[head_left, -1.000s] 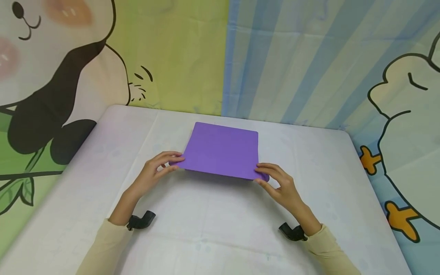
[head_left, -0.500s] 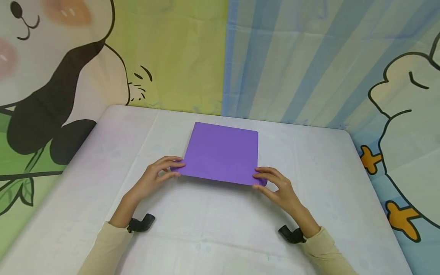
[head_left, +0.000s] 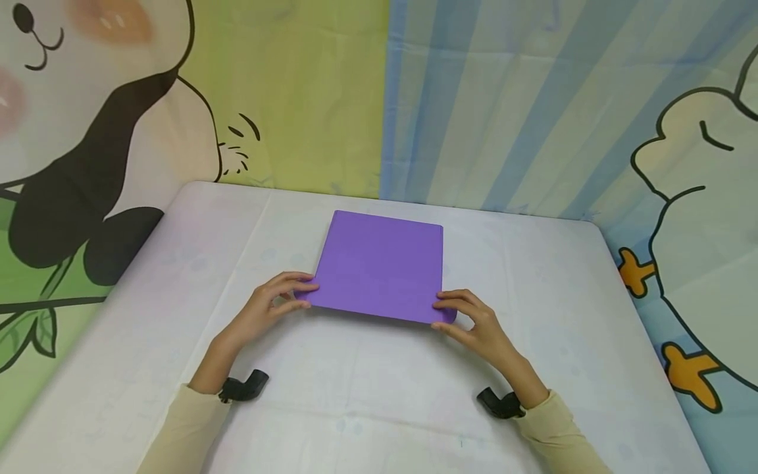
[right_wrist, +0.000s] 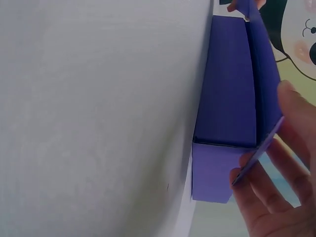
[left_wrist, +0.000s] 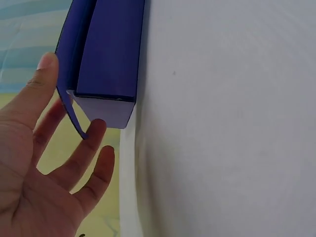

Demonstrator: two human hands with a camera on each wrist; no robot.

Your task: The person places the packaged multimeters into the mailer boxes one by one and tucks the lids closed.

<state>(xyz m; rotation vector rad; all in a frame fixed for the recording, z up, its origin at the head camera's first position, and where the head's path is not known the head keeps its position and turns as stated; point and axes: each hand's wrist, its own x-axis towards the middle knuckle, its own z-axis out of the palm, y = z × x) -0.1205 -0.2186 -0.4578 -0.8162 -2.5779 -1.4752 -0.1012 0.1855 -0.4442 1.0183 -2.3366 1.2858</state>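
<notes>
A purple cardboard box (head_left: 379, 263) sits on the table with its flat lid on top, tilted slightly up from the front wall. In both wrist views a narrow gap shows between the box's front wall (left_wrist: 111, 49) and the lid. My left hand (head_left: 269, 299) pinches the lid's near left corner, thumb at the front edge and fingers by the side flap (left_wrist: 74, 116). At the near right corner, my right hand (head_left: 476, 322) grips the lid likewise, with fingertips touching the other side flap (right_wrist: 256, 158). The inside of the box is hidden.
The white-covered table (head_left: 355, 408) extends around the box. Behind it hangs a cartoon-printed cloth (head_left: 326, 99) that also runs down both sides. A black wrist camera (head_left: 245, 385) sits on the left wrist, another black wrist camera (head_left: 500, 403) on the right.
Both hands have drawn the lid's front edge down and toward me, narrowing the gap to the box. Most of this came in the first half second; the movement since is slight.
</notes>
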